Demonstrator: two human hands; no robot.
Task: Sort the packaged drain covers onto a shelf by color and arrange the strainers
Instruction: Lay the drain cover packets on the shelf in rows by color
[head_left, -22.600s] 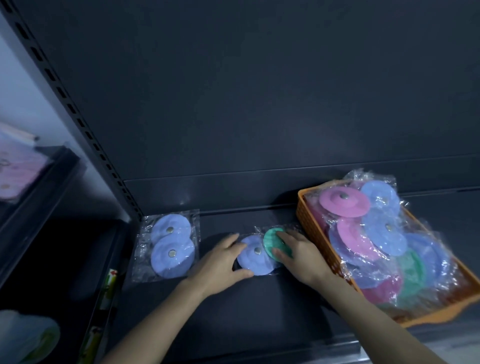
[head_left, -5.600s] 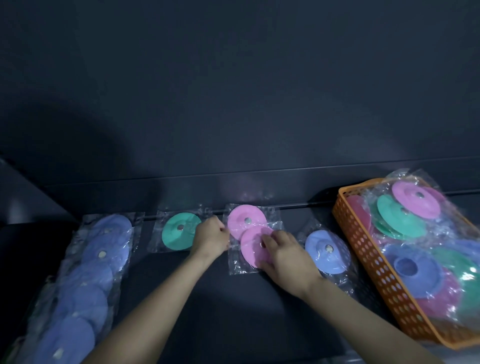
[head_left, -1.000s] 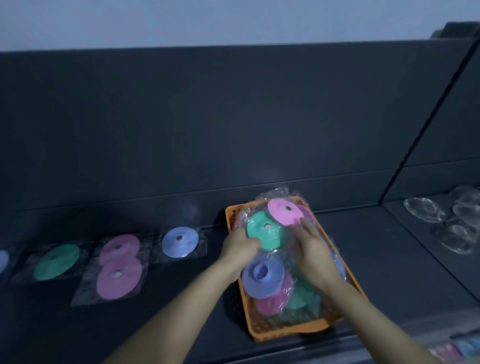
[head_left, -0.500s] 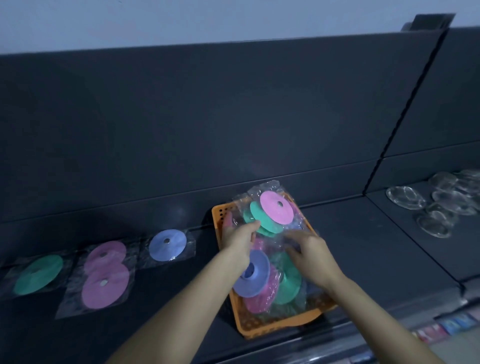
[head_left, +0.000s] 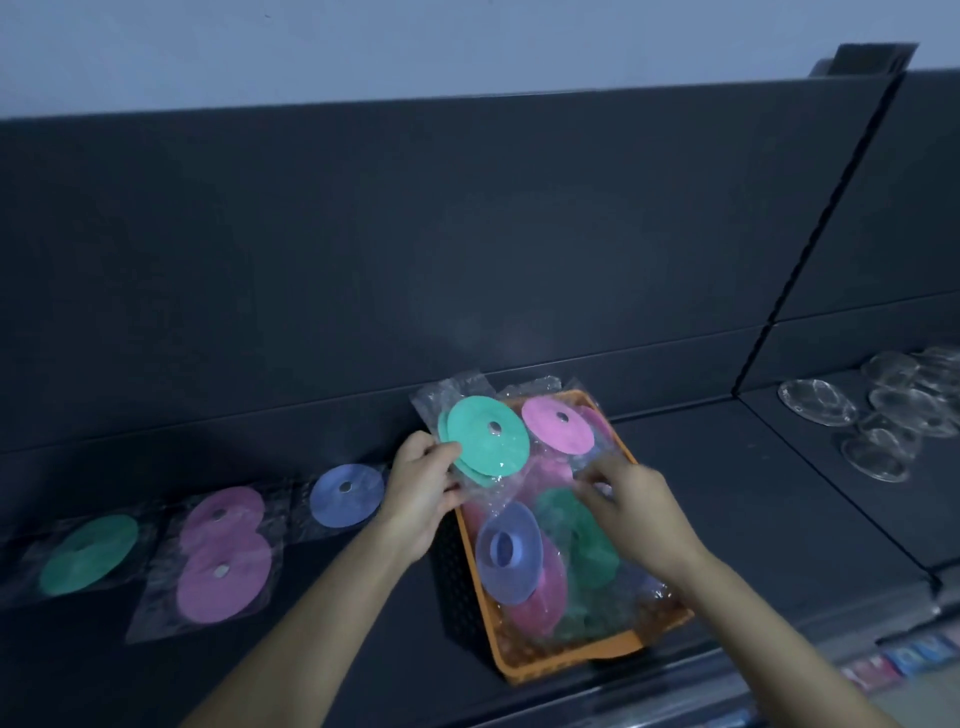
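1. Left hand (head_left: 421, 488): fingers curled, thumb on top, pinching the lower left edge of the green pack (head_left: 488, 441). The pack is lifted above the far left corner of the basket (head_left: 566, 667) and tilted toward the camera. 2 green discs overlap inside 1 clear bag.
2. Right hand (head_left: 639, 509): over the middle of the basket, fingers bent down into the crinkled plastic. The fingertips are blurred, so I cannot tell whether it grips anything.
3. Basket contents: a pink cover (head_left: 558, 423) at the far end, a blue cover (head_left: 509, 553) lying hollow side up, and more green and pink below, all bagged.
4. Shelf (head_left: 363, 597), row left of the basket, lying flat: blue pack (head_left: 347, 494) nearest, then pink pack (head_left: 223, 553), then shelf green pack (head_left: 88, 553) farthest. Judgement: the lifted pack belongs beside that last one.
5. Handling, judged:
   - The pack looks light, and the discs look soft and bendy, not breakable.
   - The film is slick and loose, so the 2 discs can slide inside it.
   - A pinch on film alone lets the load swing.
   - A firmer hold is through the film onto the disc rims, thumb above and fingers under.
6. Clear strainers (head_left: 883, 410): piled loosely in the next bay to the right, well apart from both hands and not yet arranged.
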